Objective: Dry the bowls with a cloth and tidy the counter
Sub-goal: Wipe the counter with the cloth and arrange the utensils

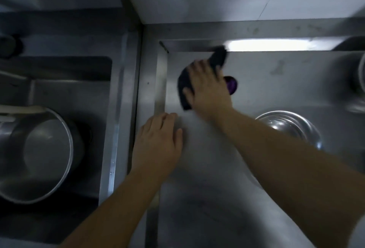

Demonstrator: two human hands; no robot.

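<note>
My right hand (pixel 207 88) lies flat on a dark cloth (pixel 184 90), pressing it against the steel counter (pixel 266 90) near its back left corner. The cloth sticks out beyond my fingers towards the back edge. My left hand (pixel 158 145) rests flat on the counter near its left rim, fingers straight and holding nothing. A shiny steel bowl (pixel 290 127) stands on the counter to the right of my right forearm, partly hidden by it.
A small purple object (pixel 231 85) sits just right of my right hand. More steel ware (pixel 358 82) stands at the right edge. On the left is a sink (pixel 69 90) with a large steel pot (pixel 39 155) in it. White wall tiles run behind.
</note>
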